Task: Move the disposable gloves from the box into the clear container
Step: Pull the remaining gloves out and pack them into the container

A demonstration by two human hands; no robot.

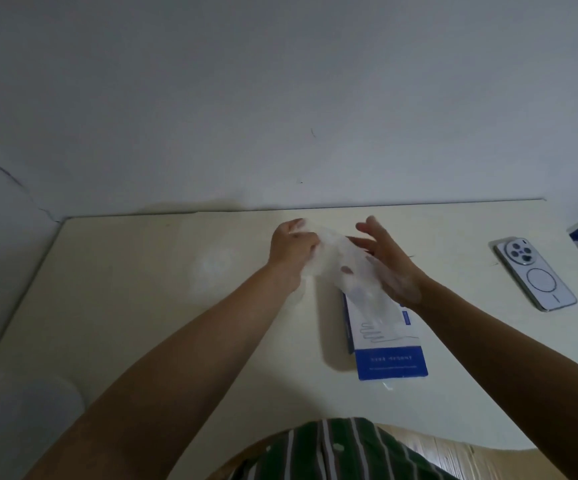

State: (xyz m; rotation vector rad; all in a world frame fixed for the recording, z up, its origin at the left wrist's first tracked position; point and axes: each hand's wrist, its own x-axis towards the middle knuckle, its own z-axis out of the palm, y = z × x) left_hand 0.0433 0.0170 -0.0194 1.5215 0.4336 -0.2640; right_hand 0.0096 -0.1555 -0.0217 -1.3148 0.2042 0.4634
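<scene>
Looking down from the head camera, both bare forearms reach out over a cream tabletop [176, 306] that meets a plain pale wall [280, 98]. The left hand [289, 245] has its fingers curled and pinches one end of a bunch of thin, translucent disposable gloves [332, 261], which hang in the air between the two hands, above the far end of the box. The right hand [384, 258] is spread, its fingers straight and apart, with the filmy plastic lying against its palm and over the heel of the hand. The box [387, 355] lies flat on the tabletop just below the hands. Its panel is white with a line drawing of a glove, and a blue band crosses the near end. White lettering runs across that band, but it is too blurred to read, and no brand can be made out. Well to the right a pale phone [536, 275] lies face down, showing a round camera cluster and a ring printed on its back. A green striped shirt [332, 452] fills the bottom edge.
</scene>
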